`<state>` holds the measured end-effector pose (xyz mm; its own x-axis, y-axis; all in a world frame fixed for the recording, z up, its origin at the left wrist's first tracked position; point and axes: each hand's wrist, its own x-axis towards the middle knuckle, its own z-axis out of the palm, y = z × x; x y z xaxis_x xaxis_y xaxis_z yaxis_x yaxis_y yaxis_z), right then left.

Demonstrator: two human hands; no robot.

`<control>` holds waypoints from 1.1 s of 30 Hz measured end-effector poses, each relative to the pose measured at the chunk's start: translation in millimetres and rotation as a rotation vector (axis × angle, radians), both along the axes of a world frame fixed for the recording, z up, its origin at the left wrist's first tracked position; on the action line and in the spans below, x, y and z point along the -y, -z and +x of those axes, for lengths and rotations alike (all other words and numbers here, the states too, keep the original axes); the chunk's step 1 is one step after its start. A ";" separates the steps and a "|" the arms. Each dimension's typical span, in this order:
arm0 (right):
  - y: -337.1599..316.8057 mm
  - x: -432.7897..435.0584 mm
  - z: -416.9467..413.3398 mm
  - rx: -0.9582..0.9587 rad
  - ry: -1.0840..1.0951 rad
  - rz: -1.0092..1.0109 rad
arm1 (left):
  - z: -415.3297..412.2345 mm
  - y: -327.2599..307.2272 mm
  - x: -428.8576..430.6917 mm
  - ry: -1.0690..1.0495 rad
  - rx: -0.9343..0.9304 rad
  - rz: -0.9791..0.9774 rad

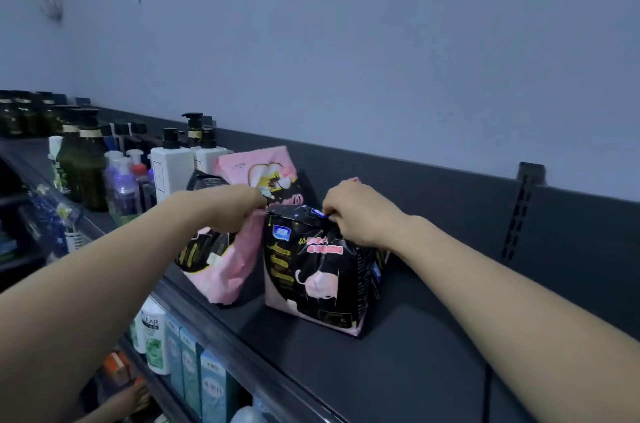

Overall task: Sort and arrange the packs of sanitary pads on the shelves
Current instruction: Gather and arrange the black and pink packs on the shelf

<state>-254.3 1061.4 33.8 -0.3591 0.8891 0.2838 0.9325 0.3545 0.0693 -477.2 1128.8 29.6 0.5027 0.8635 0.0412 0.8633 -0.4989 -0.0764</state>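
A black pack of sanitary pads with pink print [315, 270] stands upright on the dark top shelf [398, 363]. My right hand [356, 211] pinches its top edge on the right. My left hand [235, 207] grips the top of a pink and black pack [218, 266] that leans just left of the black one, touching it. Behind them a taller pink pack [266, 168] stands against the shelf's back panel. A dark pack [204, 181] peeks out behind my left wrist.
White pump bottles [171, 173], purple bottles [121, 190] and dark green bottles [83, 166] crowd the shelf to the left. Shampoo bottles and teal boxes [194, 363] fill the shelf below. A slotted upright [519, 211] rises at the back right. Bare shelf stretches to the right.
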 end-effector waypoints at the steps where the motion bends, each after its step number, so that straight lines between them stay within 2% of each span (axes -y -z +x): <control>1: 2.1 -11.0 -9.3 0.033 -0.017 0.016 | -5.1 4.7 -7.8 0.023 -0.015 0.017; 6: 9.3 -59.9 -25.4 0.007 -0.026 0.004 | -27.7 30.6 -49.8 0.009 -0.020 0.033; 9: 15.0 -70.6 -31.7 -0.191 0.121 -0.008 | -38.9 38.6 -67.4 0.021 0.041 0.137; 12: 28.3 -75.9 -49.7 -0.301 0.289 0.044 | -48.3 41.6 -77.3 -0.188 0.075 0.242; 15: 39.5 -83.7 -59.3 -0.457 0.381 0.030 | -51.9 39.0 -79.1 -0.352 0.121 0.134; 17: 42.8 -94.3 -58.2 -0.550 0.372 -0.127 | -53.2 36.8 -80.0 -0.334 0.165 -0.022; 20: 44.9 -102.5 -57.0 -0.670 0.168 -0.512 | -57.5 33.3 -79.5 -0.323 0.355 -0.249; 23: 46.7 -106.8 -54.0 -0.443 0.044 -0.678 | -61.5 28.9 -75.0 -0.329 0.583 -0.499; 27: 42.7 -118.4 -59.9 -0.339 -0.117 -0.632 | -76.8 42.0 -80.6 -0.276 0.653 -0.635; 31: 44.9 -125.8 -75.7 -0.314 -0.160 -0.409 | -85.2 54.6 -88.4 -0.178 0.954 -0.639; 32: 48.0 -126.8 -79.7 -0.295 -0.122 -0.323 | -85.9 55.8 -89.5 -0.185 0.943 -0.648; 33: 53.6 -130.3 -81.8 -0.275 -0.052 -0.245 | -86.8 58.2 -90.8 -0.193 0.853 -0.641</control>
<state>-336.1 1191.6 -19.8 -0.3455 0.9252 0.1568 0.8848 0.3768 -0.2740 -564.0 1219.6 -28.6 0.3760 0.9100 -0.1746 0.5767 -0.0824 0.8128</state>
